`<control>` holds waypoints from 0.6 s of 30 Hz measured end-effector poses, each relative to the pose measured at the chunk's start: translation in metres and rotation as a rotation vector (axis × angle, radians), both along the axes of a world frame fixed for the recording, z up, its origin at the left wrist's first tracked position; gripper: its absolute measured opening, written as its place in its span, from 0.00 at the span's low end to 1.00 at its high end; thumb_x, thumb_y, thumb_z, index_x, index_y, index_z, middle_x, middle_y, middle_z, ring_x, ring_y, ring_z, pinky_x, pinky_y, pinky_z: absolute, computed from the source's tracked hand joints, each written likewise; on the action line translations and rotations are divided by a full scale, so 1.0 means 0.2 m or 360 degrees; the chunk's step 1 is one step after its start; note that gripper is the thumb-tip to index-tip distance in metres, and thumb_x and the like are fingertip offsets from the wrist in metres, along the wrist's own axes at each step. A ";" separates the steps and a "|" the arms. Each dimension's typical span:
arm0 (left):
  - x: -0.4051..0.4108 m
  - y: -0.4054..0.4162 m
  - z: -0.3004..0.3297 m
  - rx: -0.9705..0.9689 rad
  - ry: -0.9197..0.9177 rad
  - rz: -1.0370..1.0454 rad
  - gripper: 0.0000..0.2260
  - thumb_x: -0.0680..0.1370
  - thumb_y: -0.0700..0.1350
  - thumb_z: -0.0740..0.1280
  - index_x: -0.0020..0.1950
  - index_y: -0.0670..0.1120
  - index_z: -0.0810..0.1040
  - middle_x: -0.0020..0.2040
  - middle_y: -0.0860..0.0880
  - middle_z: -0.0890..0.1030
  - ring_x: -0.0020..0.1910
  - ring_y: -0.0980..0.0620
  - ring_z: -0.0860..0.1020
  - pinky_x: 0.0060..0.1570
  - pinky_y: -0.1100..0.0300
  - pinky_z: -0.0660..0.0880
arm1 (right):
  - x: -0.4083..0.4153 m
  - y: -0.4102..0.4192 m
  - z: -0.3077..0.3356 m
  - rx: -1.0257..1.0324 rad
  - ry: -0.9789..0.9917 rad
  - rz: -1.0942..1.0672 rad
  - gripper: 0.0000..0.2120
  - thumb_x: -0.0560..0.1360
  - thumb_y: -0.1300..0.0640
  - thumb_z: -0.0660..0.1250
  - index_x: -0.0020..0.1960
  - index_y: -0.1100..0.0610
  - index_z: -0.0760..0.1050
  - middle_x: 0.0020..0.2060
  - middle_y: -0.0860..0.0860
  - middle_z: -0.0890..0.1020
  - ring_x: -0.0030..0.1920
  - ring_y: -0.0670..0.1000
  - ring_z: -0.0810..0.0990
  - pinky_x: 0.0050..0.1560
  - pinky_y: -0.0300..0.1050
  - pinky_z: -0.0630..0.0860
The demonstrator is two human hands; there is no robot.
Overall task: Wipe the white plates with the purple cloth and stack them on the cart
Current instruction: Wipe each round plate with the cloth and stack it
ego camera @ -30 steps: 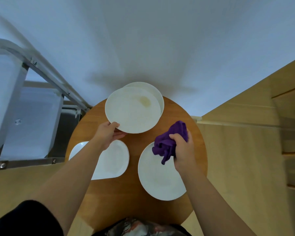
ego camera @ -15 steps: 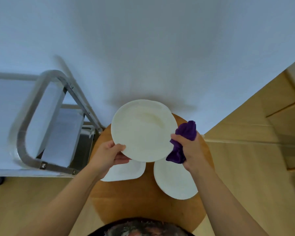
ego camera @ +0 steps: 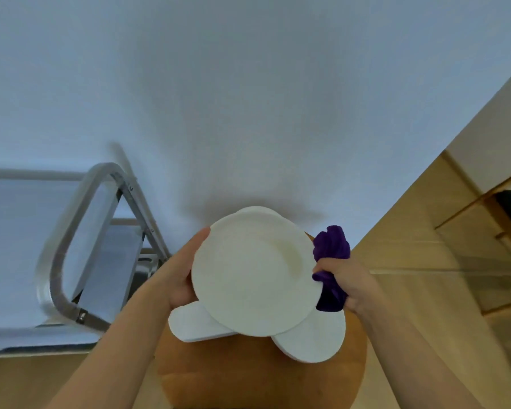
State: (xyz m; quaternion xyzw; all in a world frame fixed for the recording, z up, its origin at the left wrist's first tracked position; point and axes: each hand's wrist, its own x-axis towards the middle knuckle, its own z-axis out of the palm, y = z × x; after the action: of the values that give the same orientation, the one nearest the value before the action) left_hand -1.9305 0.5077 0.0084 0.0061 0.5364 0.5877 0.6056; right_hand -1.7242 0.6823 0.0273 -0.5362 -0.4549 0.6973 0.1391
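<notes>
Left hand (ego camera: 179,278) grips the raised plate (ego camera: 252,276) by its left rim, above the surface (ego camera: 248,376); right hand (ego camera: 347,283) bunches the cloth (ego camera: 332,249) at its right edge. Plate looks rigid, smooth, breakable: hold it by the rim

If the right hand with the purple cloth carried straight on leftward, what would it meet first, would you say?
Most likely the raised white plate: the right hand holds the purple cloth right at its rim, though depth is unclear.

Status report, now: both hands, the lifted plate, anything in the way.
Left hand grips lifted plate at its rim. Right hand clutches purple cloth against plate's right edge. Cart at left, nothing seen blocking.
</notes>
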 end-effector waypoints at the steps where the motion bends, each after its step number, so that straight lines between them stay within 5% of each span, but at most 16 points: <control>1: 0.00 0.02 0.01 -0.0003 -0.0043 0.0089 0.30 0.67 0.60 0.70 0.65 0.46 0.75 0.51 0.42 0.82 0.52 0.40 0.79 0.50 0.45 0.76 | 0.00 0.00 0.02 0.0030 0.0013 0.0016 0.11 0.65 0.73 0.66 0.42 0.60 0.74 0.27 0.51 0.78 0.26 0.50 0.78 0.27 0.42 0.76; 7: 0.05 0.01 0.01 0.0086 -0.0219 0.0399 0.18 0.78 0.54 0.62 0.63 0.44 0.76 0.51 0.40 0.83 0.48 0.40 0.82 0.44 0.45 0.77 | 0.00 -0.03 0.15 0.0352 0.0113 -0.0136 0.14 0.68 0.69 0.68 0.50 0.55 0.74 0.36 0.53 0.81 0.31 0.51 0.80 0.25 0.42 0.75; 12: 0.11 0.00 0.00 0.0202 -0.0193 0.0562 0.20 0.79 0.57 0.60 0.64 0.47 0.75 0.55 0.41 0.83 0.54 0.40 0.80 0.48 0.45 0.77 | -0.03 -0.06 0.30 0.1034 0.0338 0.0054 0.37 0.65 0.69 0.67 0.66 0.41 0.62 0.49 0.49 0.75 0.34 0.48 0.81 0.26 0.38 0.73; 14: 0.14 0.01 0.00 0.0229 -0.0186 0.0624 0.21 0.79 0.59 0.59 0.65 0.48 0.75 0.57 0.42 0.82 0.57 0.39 0.78 0.55 0.42 0.75 | -0.05 -0.11 0.28 0.1140 0.0150 0.0569 0.50 0.66 0.66 0.71 0.72 0.34 0.46 0.59 0.46 0.71 0.42 0.46 0.83 0.35 0.40 0.78; 15: 0.16 0.01 0.00 0.0250 -0.0192 0.0641 0.22 0.79 0.60 0.59 0.65 0.48 0.75 0.57 0.42 0.82 0.58 0.39 0.78 0.58 0.41 0.74 | -0.06 -0.15 0.26 0.1155 -0.0055 0.0902 0.53 0.67 0.59 0.73 0.73 0.34 0.39 0.66 0.48 0.67 0.54 0.48 0.81 0.46 0.47 0.80; 16: 0.18 0.02 0.00 0.0263 -0.0189 0.0650 0.22 0.79 0.61 0.58 0.65 0.49 0.75 0.57 0.42 0.82 0.57 0.39 0.79 0.59 0.41 0.73 | -0.08 -0.19 0.22 0.1160 -0.0275 0.1188 0.53 0.68 0.49 0.74 0.74 0.37 0.35 0.73 0.48 0.60 0.68 0.52 0.70 0.61 0.54 0.73; 18: 0.22 0.03 0.01 0.0268 -0.0115 0.0671 0.21 0.78 0.61 0.58 0.63 0.51 0.76 0.54 0.44 0.83 0.54 0.41 0.81 0.54 0.43 0.77 | -0.11 -0.26 0.12 0.1075 -0.0511 0.1391 0.49 0.71 0.35 0.65 0.77 0.48 0.37 0.77 0.49 0.47 0.77 0.52 0.46 0.75 0.54 0.51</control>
State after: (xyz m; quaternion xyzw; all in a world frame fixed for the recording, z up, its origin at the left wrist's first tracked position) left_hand -1.8860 0.5130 0.0100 -0.0767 0.4529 0.7438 0.4856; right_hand -1.7469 0.6301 0.0508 -0.3234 -0.8472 0.4158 -0.0693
